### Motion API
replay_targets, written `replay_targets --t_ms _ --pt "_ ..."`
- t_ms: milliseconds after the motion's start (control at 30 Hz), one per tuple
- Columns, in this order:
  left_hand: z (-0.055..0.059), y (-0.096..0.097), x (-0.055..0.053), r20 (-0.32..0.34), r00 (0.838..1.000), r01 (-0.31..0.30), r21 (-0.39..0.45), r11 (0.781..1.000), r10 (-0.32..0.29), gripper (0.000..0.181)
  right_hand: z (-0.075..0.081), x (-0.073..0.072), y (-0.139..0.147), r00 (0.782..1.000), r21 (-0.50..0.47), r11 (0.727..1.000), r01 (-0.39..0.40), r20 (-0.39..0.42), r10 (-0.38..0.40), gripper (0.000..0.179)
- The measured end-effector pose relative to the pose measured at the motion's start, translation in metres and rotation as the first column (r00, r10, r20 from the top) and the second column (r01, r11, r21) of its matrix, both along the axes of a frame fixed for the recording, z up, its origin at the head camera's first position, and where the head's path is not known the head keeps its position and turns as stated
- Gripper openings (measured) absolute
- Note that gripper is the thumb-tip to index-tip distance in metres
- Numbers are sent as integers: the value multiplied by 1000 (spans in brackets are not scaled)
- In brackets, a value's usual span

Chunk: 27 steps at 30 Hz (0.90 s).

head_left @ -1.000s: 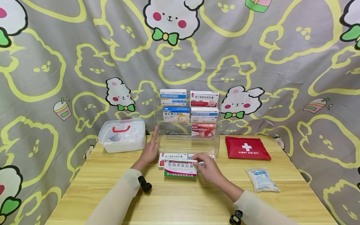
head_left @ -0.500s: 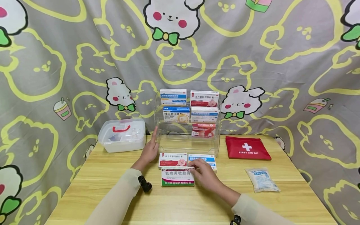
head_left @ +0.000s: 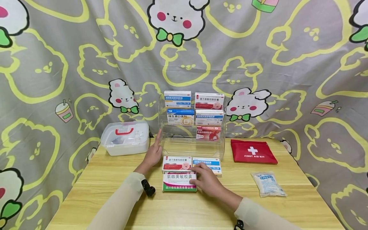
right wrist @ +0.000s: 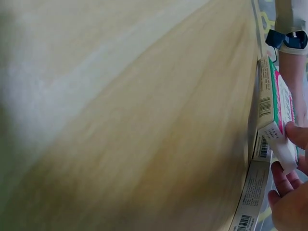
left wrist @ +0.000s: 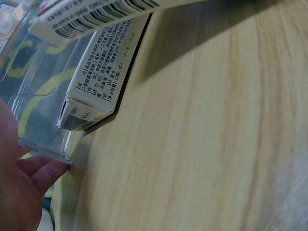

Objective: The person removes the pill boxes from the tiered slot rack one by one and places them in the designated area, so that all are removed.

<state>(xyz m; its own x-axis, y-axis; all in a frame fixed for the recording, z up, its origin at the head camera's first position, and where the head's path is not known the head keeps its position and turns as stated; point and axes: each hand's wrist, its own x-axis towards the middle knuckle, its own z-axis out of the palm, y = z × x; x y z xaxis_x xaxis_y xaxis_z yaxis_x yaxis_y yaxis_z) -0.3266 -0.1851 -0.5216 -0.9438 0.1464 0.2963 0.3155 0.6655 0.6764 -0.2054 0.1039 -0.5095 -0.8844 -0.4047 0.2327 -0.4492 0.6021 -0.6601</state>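
Note:
In the head view, my right hand pinches the right end of a white, magenta and green medicine box, thumb on its printed face and fingers behind. The box is held in front of a red-and-white medicine box and a blue-and-white medicine box at the foot of a clear display rack. My left hand rests against the rack's left side, one finger straight up along it. In the left wrist view, its other fingers touch the rack's lower corner.
Several medicine boxes fill the upper tiers, with a red box on a lower one. Left of the rack is a lidded plastic box with a red handle. On the right lie a red first aid pouch and a white packet.
My right hand has drawn the medicine box toward me and slightly left, showing more of the two boxes behind. My left hand has stayed at the rack.

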Motion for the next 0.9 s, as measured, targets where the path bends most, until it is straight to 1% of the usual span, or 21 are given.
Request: replay_targets --t_ms 133,233,400,533,633,900 --pt "0 0 0 0 1000 -3 -3 1000 3 83 0 0 -3 999 58 998 -14 -38 16 45" --pt "0 0 0 0 1000 0 -3 1000 0 83 1 1 -5 997 98 995 -4 -81 13 45" --pt "1 1 1 9 1000 1 4 1000 -1 84 2 -1 -7 991 152 988 6 -131 14 44" --pt "1 1 0 19 1000 -3 2 1000 3 84 1 -3 -9 991 179 984 -5 -134 29 44" --pt "1 0 0 18 1000 -4 -3 1000 4 84 -1 -6 -9 992 189 982 -18 -120 41 44" --pt "2 0 1 9 1000 -3 1 1000 3 85 -2 -7 -8 994 184 982 -49 -88 66 42"
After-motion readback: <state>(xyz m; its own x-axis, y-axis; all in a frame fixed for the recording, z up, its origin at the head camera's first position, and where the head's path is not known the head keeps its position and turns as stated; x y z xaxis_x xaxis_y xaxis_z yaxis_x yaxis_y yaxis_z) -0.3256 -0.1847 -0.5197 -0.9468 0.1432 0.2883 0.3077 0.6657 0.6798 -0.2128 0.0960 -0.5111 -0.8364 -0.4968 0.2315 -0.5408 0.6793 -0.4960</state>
